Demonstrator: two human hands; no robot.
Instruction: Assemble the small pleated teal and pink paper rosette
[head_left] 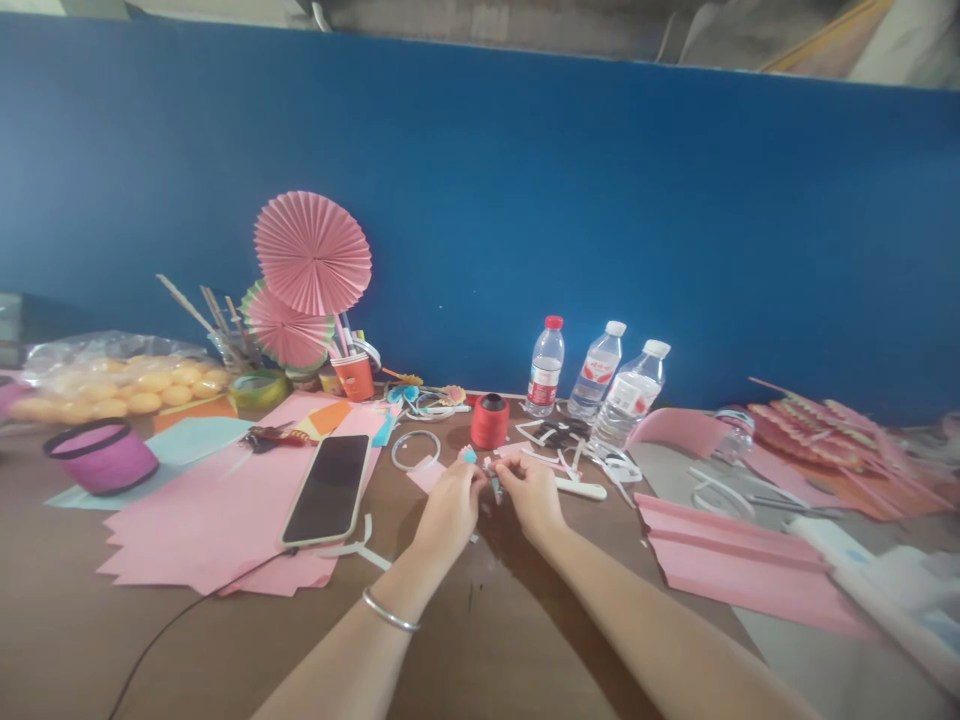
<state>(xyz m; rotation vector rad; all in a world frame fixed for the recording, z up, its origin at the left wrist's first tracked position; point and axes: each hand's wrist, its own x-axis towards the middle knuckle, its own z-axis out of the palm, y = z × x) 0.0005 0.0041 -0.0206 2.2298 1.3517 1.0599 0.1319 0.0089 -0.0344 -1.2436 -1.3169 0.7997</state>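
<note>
Blue paper piece (pixel 470 455) jutted from the pinched fingers of your left hand (pixel 448 505), just in front of the red thread spool (pixel 490 424). Your right hand (pixel 531 497) faced it, wrist angled inward, fingers clasping a small pale piece (pixel 496 488), as both forearms stretched forward over the brown desk (pixel 472 650).

No wording, brand or number readable. Red-and-white label (pixel 543 386) on red-capped bottle (pixel 547 362): lettering too small. Middle bottle (pixel 594 374), white-capped: label with red print (pixel 598 369), unreadable. Right bottle (pixel 627 400), also white-capped: pale label with red patch (pixel 640 404), unreadable. Orange cup (pixel 352 379): faint mark on side, too blurred to tell.
</note>
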